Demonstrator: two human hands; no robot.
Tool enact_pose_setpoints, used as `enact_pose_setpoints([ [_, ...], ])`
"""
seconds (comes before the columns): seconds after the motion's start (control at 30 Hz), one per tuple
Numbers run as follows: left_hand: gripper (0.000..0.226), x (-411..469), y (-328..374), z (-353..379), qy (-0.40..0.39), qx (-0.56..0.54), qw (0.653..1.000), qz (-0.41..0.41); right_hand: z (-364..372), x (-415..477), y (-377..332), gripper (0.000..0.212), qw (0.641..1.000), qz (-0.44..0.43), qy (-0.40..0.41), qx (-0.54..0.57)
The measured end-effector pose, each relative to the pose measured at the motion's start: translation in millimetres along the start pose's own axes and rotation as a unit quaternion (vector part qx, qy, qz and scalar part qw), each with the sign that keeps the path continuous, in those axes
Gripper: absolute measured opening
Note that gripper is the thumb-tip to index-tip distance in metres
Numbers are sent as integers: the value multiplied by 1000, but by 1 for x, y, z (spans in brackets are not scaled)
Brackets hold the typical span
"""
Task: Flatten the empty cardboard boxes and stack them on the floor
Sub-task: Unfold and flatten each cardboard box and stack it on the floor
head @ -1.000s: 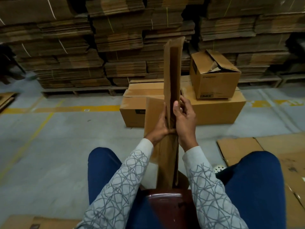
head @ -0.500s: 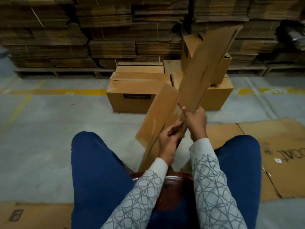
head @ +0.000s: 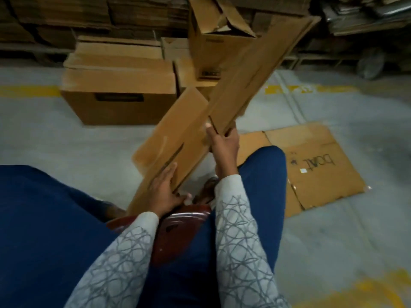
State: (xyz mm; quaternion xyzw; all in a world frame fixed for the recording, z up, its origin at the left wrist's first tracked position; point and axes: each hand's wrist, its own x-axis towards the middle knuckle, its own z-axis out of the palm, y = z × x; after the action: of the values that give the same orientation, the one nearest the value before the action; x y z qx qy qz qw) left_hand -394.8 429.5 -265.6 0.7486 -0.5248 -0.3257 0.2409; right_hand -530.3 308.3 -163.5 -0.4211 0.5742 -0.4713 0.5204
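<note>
The word "boat", seen upside down in dark lettering, stands on the flattened cardboard sheet (head: 315, 165) lying on the floor at three o'clock, beside a small pale sticker; the dark label on the closed box (head: 120, 101) at eleven o'clock is too blurred to read.

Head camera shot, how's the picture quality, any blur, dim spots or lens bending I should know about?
Head view: dim overall, darkest in the stacked cardboard at the back; motion blur smears the big box's edges and the folded cardboard held by the left hand and right hand; wide-angle bending curves the floor's yellow line; the "boat" print on the flattened sheet stays readable.
</note>
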Motion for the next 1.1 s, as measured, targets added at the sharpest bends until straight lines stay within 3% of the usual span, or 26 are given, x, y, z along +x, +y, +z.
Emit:
enact_pose_setpoints([
  [0.07,70,6,19,9,42,12,999,-21,-8,0,16,87,999,26,-36,17],
  [0.1,58,12,27,12,42,37,998,-23,-12,-1,29,97,998,50,-44,12],
  [0.27,43,11,36,19,0,115,993,22,-9,-9,80,122,979,175,-77,-76],
  [0.37,57,3,31,26,-12,115,992,49,-11,0,90,106,979,198,-19,-45],
  [0.5,74,-1,14,28,22,65,997,47,-27,8,78,57,974,211,75,34],
  [0.67,75,0,-11,12,59,47,996,-50,-40,11,55,69,975,152,99,129],
  [0.77,68,-5,-16,-12,154,13,985,-76,-62,21,37,59,962,125,113,217],
  [0.83,54,-8,-24,-37,282,19,959,-34,-78,26,29,59,947,111,120,277],
  [0.9,46,-7,-27,-58,362,53,930,38,-86,25,27,63,934,93,118,324],
  [1.0,40,-10,-11,-76,424,102,896,85,-87,21,29,78,930,77,46,355],
  [1.1,36,-25,12,-71,439,155,878,113,-69,7,26,100,952,131,-41,272],
])
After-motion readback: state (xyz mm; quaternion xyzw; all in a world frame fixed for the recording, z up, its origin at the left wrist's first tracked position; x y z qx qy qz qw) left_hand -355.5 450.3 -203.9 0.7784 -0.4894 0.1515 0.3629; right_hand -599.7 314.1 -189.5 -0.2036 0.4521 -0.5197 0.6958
